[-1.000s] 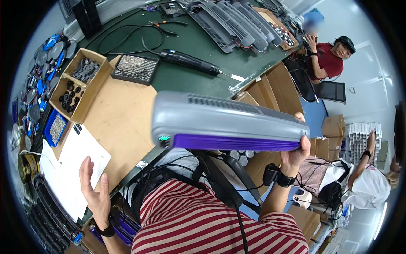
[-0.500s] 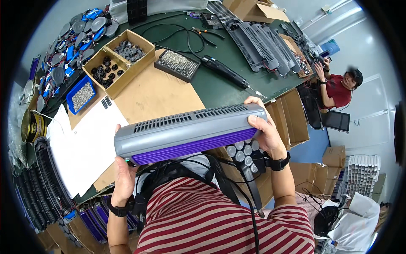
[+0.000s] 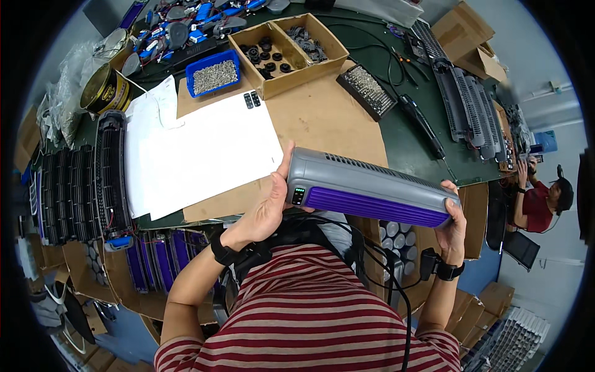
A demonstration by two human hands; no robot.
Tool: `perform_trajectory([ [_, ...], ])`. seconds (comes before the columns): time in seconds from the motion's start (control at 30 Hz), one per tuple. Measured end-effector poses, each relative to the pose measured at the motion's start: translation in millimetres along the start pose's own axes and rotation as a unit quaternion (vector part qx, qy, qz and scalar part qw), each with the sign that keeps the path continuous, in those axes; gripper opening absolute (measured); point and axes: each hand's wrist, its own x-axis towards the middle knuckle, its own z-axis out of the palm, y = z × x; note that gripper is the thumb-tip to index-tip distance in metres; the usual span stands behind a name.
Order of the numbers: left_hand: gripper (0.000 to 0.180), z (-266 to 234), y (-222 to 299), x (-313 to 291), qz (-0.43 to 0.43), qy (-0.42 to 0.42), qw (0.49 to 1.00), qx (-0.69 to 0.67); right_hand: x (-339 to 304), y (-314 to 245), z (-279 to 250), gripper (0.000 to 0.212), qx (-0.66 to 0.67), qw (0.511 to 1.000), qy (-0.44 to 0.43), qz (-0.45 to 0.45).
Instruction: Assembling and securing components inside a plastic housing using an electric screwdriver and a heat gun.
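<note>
A long grey appliance point(image 3: 365, 175) with top slots is held in front of my body, between both hands. Its purple ribbed grille point(image 3: 375, 207) faces me. Small green lights show on the dark control panel point(image 3: 298, 196) at its left end. My left hand point(image 3: 268, 209) presses its palm and fingers against that end, some of the fingers hidden behind. At the other end my right hand point(image 3: 454, 226) is closed round the corner, thumb on the near face. The appliance tilts down toward the right, over the table's near edge.
White paper point(image 3: 201, 158) and cardboard point(image 3: 328, 118) cover part of the green table. Farther back are a blue tray of screws point(image 3: 197, 88), a divided box point(image 3: 271, 87), a black screw tray point(image 3: 372, 99) and an electric screwdriver point(image 3: 423, 127). A co-worker point(image 3: 540, 208) sits at right.
My view has swung left. The appliance has turned so that its right end sits lower, its grille shows more fully, and the lit panel has come into clear sight. Both hands still hold it.
</note>
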Motion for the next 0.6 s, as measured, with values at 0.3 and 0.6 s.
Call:
perform_trajectory([
  [0.3,0.083,-2.1,6.3,-3.6,-0.018,-0.002,1.0,0.022,-4.1,5.1,2.1,0.058,-0.001,1.0,0.01,-0.008],
  [0.6,0.086,5.4,4.4,1.6,0.021,-0.062,0.983,0.171,-67.6,-10.9,-60.7,0.053,0.025,0.972,0.144,-0.187],
])
